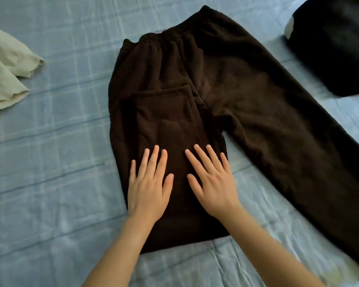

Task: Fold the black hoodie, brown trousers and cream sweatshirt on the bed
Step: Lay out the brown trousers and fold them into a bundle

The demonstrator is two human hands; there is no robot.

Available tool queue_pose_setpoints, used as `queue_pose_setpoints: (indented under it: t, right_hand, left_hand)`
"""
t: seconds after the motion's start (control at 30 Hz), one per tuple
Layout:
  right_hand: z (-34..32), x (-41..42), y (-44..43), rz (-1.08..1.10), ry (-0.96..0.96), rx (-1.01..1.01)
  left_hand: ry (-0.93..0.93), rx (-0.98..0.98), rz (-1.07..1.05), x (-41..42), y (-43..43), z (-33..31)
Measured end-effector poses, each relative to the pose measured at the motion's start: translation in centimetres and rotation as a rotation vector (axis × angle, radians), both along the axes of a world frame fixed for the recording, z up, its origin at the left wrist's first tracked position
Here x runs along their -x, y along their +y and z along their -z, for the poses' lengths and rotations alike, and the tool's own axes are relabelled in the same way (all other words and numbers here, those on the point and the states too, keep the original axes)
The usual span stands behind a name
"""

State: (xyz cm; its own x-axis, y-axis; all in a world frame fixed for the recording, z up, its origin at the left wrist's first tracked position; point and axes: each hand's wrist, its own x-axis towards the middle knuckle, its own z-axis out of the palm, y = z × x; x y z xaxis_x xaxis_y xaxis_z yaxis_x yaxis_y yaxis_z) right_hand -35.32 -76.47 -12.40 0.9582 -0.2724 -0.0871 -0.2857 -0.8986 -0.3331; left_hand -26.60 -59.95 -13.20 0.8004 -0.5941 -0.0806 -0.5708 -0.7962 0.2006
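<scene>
The brown trousers (226, 83) lie spread on the bed, waistband at the far end. Their left leg is folded back up on itself, while the right leg stretches out to the lower right. My left hand (148, 187) and my right hand (212, 183) both press flat on the folded left leg, fingers straight and spread. The cream sweatshirt (6, 73) lies crumpled at the left edge. The black hoodie (338, 44) sits in a dark heap at the top right, partly cut off by the frame.
A light blue checked bedsheet (50, 162) covers the whole bed, with bare sheet between the trousers and the sweatshirt and along the near side.
</scene>
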Motion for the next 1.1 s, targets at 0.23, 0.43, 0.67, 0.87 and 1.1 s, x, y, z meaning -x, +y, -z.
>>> queue_pose_setpoints:
  t: [0.23,0.43,0.67,0.87,1.1]
  right_hand:
    - [-2.8,2.0,-2.5,-0.026,-0.062,-0.241]
    - [-6.2,13.5,-11.7,0.092,-0.204,-0.094]
    - [-4.9,24.1,-25.5,0.149,-0.007,0.067]
    - [-3.4,26.1,-32.1,0.146,0.126,0.100]
    - [-5.7,29.3,-36.2,0.077,0.260,-0.450]
  left_hand:
    - [0.008,-0.074,-0.122,0.9,-1.6,-2.9]
    - [0.092,0.382,-0.027,11.3,-9.4,-7.1]
    - [0.605,0.659,-0.332,24.3,-22.8,-5.7]
    - [0.571,0.711,-0.774,27.3,-27.8,-4.8]
    - [0.854,0.752,-0.625,31.7,-29.1,-5.8]
